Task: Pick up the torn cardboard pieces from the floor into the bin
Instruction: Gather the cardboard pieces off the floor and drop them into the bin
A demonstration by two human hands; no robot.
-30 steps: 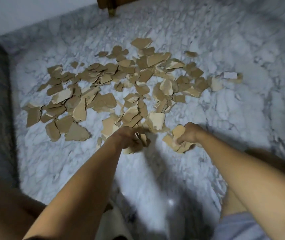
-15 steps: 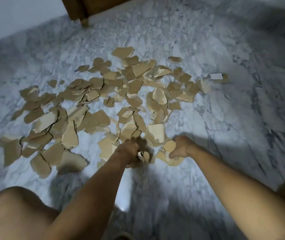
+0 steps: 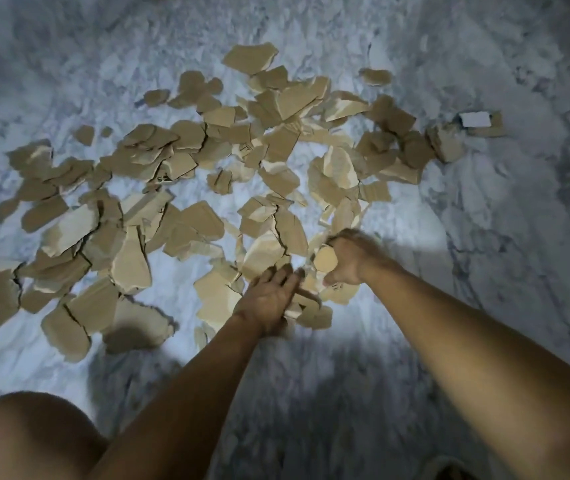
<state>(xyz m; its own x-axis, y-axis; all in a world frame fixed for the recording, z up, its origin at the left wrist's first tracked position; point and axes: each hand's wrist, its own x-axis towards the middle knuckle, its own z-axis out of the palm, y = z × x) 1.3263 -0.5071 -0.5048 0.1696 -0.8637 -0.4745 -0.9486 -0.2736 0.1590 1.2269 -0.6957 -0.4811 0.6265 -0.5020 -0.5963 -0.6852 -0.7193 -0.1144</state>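
Note:
Several torn brown cardboard pieces (image 3: pixel 207 161) lie scattered across the white marble floor (image 3: pixel 484 220). My left hand (image 3: pixel 269 299) is at the near edge of the pile. Its fingers stretch forward over the pieces, and a few pieces (image 3: pixel 307 308) stick out from under its thumb side. My right hand (image 3: pixel 347 261) is closed in a fist around a bunch of pieces, with a rounded piece (image 3: pixel 325 259) showing at its front. The hands are close together, blurred by motion. No bin is in view.
My bare knee (image 3: pixel 27 438) fills the lower left corner. A small white card (image 3: pixel 475 119) lies on a cardboard piece at the far right of the pile. Bare marble floor surrounds the pile, with dark shadow in front of me.
Both hands have moved forward into the pile, still holding pieces. My left hand's fingers have stretched out. The view has tilted down, so the wooden furniture at the top is gone.

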